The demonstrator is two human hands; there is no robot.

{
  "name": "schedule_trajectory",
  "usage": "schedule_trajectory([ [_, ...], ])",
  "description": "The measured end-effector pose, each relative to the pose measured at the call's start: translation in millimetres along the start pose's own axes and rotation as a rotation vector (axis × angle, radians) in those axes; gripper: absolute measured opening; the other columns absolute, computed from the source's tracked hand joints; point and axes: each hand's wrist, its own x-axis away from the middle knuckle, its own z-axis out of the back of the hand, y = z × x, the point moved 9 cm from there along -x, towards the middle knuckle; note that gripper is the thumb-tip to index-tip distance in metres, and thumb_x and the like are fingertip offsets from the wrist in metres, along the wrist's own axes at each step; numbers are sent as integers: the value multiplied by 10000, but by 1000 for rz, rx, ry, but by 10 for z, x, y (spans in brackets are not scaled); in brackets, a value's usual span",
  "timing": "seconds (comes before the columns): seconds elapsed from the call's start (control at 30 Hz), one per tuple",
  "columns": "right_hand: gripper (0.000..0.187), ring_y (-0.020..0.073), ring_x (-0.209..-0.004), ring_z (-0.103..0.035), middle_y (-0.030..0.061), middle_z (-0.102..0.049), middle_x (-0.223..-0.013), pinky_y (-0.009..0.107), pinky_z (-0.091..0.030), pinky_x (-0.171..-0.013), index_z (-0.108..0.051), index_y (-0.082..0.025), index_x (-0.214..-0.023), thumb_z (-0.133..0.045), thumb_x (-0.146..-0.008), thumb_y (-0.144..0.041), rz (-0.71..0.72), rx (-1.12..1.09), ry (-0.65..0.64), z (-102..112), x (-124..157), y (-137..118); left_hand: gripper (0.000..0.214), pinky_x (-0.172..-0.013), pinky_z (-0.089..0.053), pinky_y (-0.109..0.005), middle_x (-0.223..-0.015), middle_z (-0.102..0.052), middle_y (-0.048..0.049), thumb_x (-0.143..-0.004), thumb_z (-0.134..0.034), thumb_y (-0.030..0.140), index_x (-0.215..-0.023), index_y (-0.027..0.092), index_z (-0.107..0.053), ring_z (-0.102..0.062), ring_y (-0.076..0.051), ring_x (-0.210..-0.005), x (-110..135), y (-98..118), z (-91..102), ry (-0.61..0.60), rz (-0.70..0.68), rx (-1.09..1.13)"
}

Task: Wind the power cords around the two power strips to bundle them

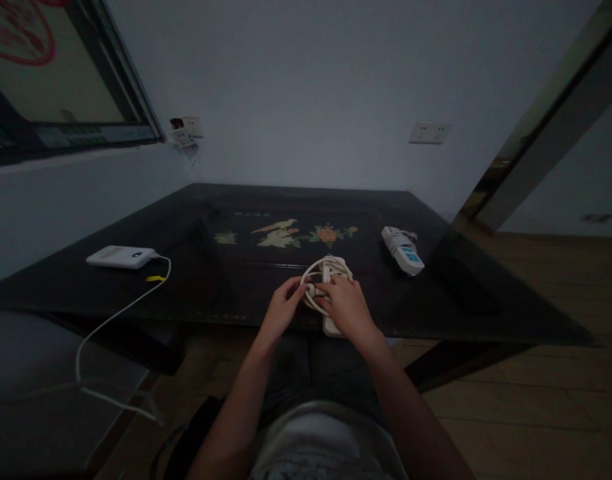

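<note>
A white power strip (332, 327) lies at the near edge of the dark table, with its white cord (309, 272) looped around and over it. My right hand (347, 303) rests over the strip, fingers bent onto the coiled cord and partly hiding both. At the left side of the coil, my left hand (286, 303) pinches the cord near what looks like its plug (312, 291). The fingertips of both hands nearly meet there. To the right lies a second power strip (405, 253), with blue on its face and a grey cord wrapped round it.
The dark table (266, 283) has a bird-and-flower picture on its top. At left, a white power bank-like device (121, 257) has a white cable (111, 319) hanging over the edge, beside a yellow tag (156, 279). Wall sockets (430, 133) are behind.
</note>
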Motion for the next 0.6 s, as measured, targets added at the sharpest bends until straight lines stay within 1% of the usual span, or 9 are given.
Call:
schedule_trajectory([
  [0.1, 237, 239, -922, -620, 69, -679, -944, 336, -389, -781, -703, -273, -1067, -623, -844, -290, -1, 3, 8, 18, -27, 3, 313, -844, -499, -327, -1009, -715, -78, -749, -666, 344, -993, 149, -681, -647, -221, -938, 31, 16, -41, -22, 27, 50],
  [0.23, 218, 222, -844, -643, 62, -698, -918, 307, -402, -719, -717, -271, -1038, -626, -841, -289, 3, 1, 25, 33, -56, 15, 377, -880, -489, -337, -1079, -697, -88, -705, -715, 317, -1038, 145, -668, -637, -227, -988, 71, 0, -77, -6, 41, 136],
  [0.37, 190, 225, -864, -652, 63, -711, -935, 294, -417, -710, -725, -243, -1002, -627, -839, -257, 7, -56, 32, 34, -49, 60, 433, -907, -479, -341, -1128, -682, -92, -683, -740, 281, -1083, 142, -651, -628, -228, -1021, 96, -50, -130, 36, 65, 255],
  [0.6, 151, 222, -926, -653, 60, -727, -979, 277, -425, -760, -730, -224, -954, -638, -834, -228, -20, -186, 33, 69, -37, 136, 448, -960, -443, -344, -1123, -690, -88, -664, -771, 224, -1089, 143, -654, -617, -217, -1053, 103, -121, -157, 103, 44, 419],
])
